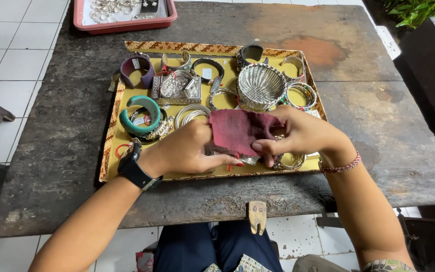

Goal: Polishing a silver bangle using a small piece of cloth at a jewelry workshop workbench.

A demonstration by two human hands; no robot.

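My left hand and my right hand both grip a dark red cloth over the front of a yellow tray with a woven rim. The cloth is wrapped around a silver piece of jewellery that peeks out below it. The tray holds several bracelets: a teal cuff, a purple cuff, silver bangles and a round silver woven basket. A black watch sits on my left wrist and a braided band on my right.
The tray rests on a worn dark wooden table. A pink tray with small silver pieces stands at the far left edge. White floor tiles surround the table, and a dark planter stands at the right.
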